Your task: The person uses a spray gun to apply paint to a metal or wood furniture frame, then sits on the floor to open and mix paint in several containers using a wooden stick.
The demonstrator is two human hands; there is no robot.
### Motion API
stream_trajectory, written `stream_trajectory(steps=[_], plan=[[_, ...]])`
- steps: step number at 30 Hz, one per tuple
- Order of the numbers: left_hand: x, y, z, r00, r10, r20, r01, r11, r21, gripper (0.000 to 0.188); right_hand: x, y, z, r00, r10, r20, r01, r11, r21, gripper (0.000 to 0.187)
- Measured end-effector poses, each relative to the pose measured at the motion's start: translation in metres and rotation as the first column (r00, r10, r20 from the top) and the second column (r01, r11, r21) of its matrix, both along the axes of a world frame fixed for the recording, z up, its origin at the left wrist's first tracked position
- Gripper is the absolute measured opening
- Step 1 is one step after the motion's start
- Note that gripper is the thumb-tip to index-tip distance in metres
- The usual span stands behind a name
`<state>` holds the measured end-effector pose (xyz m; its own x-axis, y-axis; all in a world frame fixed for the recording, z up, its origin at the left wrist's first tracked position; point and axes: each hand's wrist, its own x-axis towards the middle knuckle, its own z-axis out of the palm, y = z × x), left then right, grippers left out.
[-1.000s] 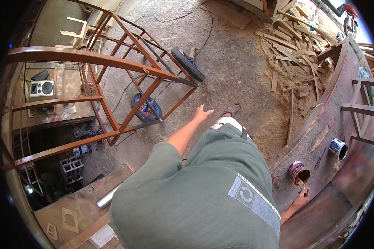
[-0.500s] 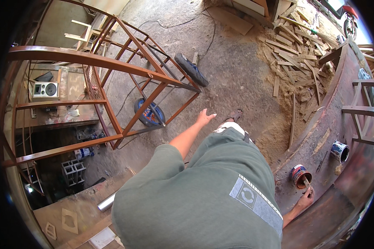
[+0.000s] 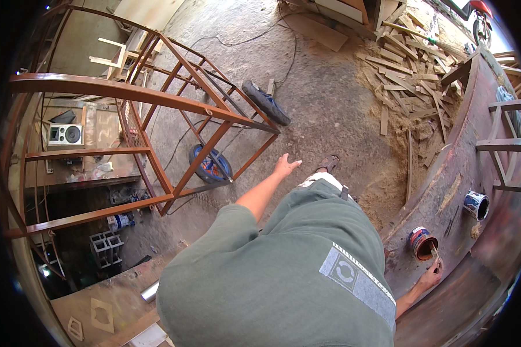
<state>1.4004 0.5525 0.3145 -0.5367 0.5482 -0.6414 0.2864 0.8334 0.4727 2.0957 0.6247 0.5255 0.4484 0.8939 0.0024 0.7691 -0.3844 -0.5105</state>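
Down at the right, my right hand (image 3: 430, 274) is closed round what looks like a paintbrush (image 3: 435, 253), held at the mouth of an open paint can (image 3: 418, 236). The inside of this can is coated reddish brown. My left hand (image 3: 286, 167) hangs in the air over the concrete floor with its fingers apart, holding nothing. Left of it stands a tall frame of reddish-brown metal bars (image 3: 139, 92), with wheels at its lower end. The blue-rimmed wheel (image 3: 211, 163) is the nearest part of that assembly to my left hand.
A second open can (image 3: 476, 205) sits on the worn bench (image 3: 408, 222) at the right, near a grey metal frame (image 3: 503, 146). Wood scraps (image 3: 408, 63) and sawdust heap up beyond. At the left are a speaker (image 3: 66, 135), concrete blocks (image 3: 106, 247) and a cable (image 3: 231, 43).
My right hand has shifted slightly right, bringing the brush from over the can's opening to its right rim. My left hand stays open in nearly the same place. The view has tilted a little.
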Motion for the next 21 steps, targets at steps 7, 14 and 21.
stream_trajectory(steps=[7,14,21], plan=[[0.005,0.001,-0.005,0.999,0.019,0.028,-0.02,0.999,0.026,0.101,0.007,-0.019,0.007,0.986,0.124,0.11,-0.11,0.986,-0.126,0.029],[0.011,-0.016,-0.003,0.999,0.029,0.045,-0.03,0.999,0.022,0.101,-0.002,-0.005,0.008,0.962,0.133,0.237,-0.153,0.986,0.066,0.034],[0.018,0.01,0.003,0.998,0.005,0.055,-0.008,0.999,0.048,0.101,-0.015,-0.022,0.021,0.989,0.111,-0.095,-0.115,0.993,-0.033,0.023]])
